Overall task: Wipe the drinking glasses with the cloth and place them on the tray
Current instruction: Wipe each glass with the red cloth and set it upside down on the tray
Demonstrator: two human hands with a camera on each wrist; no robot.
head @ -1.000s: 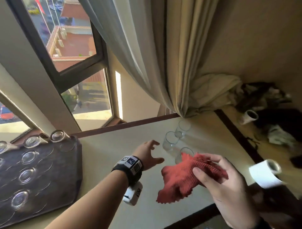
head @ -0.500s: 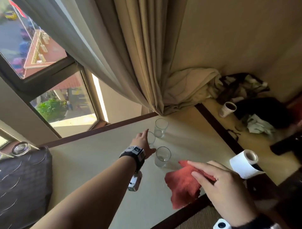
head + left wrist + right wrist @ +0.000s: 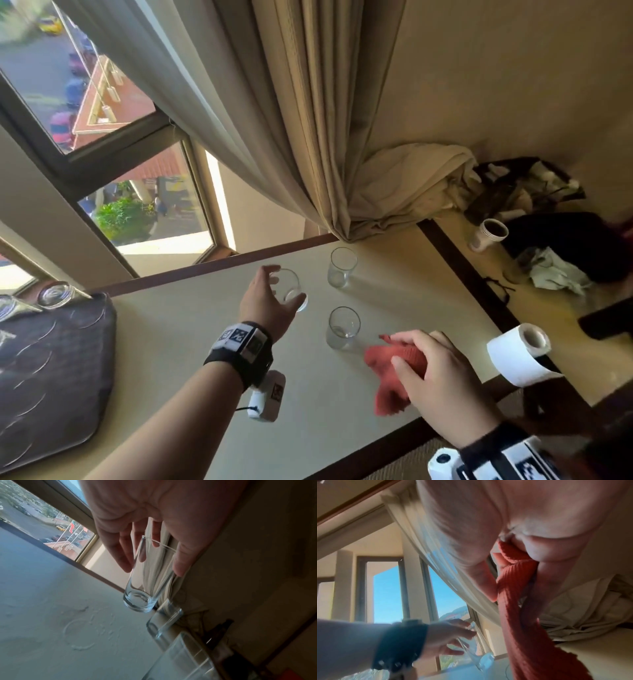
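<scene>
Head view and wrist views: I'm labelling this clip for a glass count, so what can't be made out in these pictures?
- Tray: cut off by the left edge in the head view; its full glass count is hidden.
- Lifted glass: blurred in the right wrist view, and the left hand covers part of it in the head view.
- Red cloth: the right hand hides most of it.
- Paper cup: too small to read its contents.

The head view looks steeply down over the cream table (image 3: 191, 342). Both wrist views sit close under the palms, facing the window, sharing the lifted clear drinking glass (image 3: 147, 577).
</scene>
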